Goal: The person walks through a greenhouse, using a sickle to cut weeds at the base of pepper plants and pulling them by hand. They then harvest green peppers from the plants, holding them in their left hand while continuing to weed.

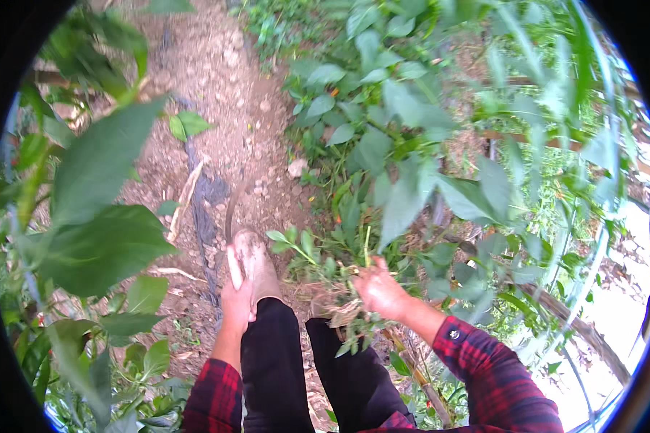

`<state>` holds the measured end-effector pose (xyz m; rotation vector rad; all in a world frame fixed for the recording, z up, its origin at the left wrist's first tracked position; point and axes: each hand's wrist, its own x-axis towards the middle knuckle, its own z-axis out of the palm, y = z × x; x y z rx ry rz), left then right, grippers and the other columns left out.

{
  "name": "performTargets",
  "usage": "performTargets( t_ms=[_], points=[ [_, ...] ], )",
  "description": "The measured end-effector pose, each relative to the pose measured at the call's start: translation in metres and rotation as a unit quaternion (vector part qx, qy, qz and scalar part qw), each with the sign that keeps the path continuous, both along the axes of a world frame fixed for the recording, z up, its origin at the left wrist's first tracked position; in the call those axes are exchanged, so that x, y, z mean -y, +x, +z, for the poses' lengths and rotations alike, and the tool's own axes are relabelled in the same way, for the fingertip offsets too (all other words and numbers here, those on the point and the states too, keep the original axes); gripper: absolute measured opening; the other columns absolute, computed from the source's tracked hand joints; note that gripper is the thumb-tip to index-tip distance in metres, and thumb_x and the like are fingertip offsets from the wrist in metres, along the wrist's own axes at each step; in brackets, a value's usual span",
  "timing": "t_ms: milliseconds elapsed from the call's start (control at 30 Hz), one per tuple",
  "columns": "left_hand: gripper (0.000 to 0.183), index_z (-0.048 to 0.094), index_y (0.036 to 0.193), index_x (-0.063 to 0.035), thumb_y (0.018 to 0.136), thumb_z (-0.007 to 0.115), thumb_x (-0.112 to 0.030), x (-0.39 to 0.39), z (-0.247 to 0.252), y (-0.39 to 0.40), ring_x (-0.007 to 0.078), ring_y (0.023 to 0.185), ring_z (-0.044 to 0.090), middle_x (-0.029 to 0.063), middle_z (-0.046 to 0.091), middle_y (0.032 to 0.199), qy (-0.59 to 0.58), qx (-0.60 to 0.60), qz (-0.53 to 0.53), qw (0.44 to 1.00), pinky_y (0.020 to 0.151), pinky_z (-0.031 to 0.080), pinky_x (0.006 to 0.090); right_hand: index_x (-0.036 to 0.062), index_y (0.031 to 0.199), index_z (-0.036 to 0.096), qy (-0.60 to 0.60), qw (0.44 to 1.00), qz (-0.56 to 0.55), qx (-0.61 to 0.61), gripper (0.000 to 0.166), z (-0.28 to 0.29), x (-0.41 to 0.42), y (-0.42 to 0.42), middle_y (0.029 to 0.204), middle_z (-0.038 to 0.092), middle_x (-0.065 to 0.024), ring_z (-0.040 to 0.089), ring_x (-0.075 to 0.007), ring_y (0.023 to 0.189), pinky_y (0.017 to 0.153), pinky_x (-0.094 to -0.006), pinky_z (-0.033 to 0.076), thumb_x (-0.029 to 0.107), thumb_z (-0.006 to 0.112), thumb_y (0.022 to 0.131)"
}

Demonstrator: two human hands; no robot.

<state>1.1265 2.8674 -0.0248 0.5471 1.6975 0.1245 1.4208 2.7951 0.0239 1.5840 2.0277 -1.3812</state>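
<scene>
My left hand [238, 303] is closed round the pale handle of a sickle [234, 265], whose thin curved blade points up and away over the soil, beside the toe of my muddy boot [257, 265]. My right hand [380, 288] grips a bunch of pulled weeds [341, 308], with green leaves on one side and pale, dry-looking stems or roots hanging near my right knee. Part of the bunch merges with the plants behind, so its full extent cannot be told.
A bare soil path [249, 135] with torn dark plastic film [200, 200] and a dry husk [186, 200] runs ahead. Leafy pepper plants [379, 124] line the right side; large leaves [103, 162] hang close at left. A wooden pole [574, 325] slants at lower right.
</scene>
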Motion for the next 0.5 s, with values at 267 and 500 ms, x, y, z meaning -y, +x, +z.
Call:
performTargets(
  t_ms=[267, 500],
  points=[
    [0.02, 0.047, 0.08, -0.0037, 0.082, 0.056, -0.021, 0.006, 0.127, -0.016, 0.0147, 0.034, 0.042, 0.0042, 0.045, 0.053, 0.077, -0.047, -0.025, 0.996, 0.029, 0.033, 0.0289, -0.005, 0.112, 0.046, 0.148, 0.923, -0.281, -0.219, 0.056, 0.164, -0.062, 0.011, 0.109, 0.053, -0.0224, 0.053, -0.0359, 0.101, 0.089, -0.0371, 0.045, 0.01, 0.068, 0.062],
    [0.023, 0.048, 0.08, -0.0029, 0.082, 0.057, -0.024, -0.034, 0.249, -0.004, 0.0151, 0.036, 0.044, 0.005, 0.047, 0.054, 0.184, -0.034, -0.038, 0.982, 0.032, 0.034, 0.0297, -0.0033, 0.113, 0.044, 0.185, 0.924, -0.22, -0.254, 0.056, 0.336, -0.074, -0.023, 0.104, 0.054, -0.0199, 0.057, -0.0327, 0.093, 0.084, -0.0378, 0.048, 0.018, 0.071, 0.069]
  ],
)
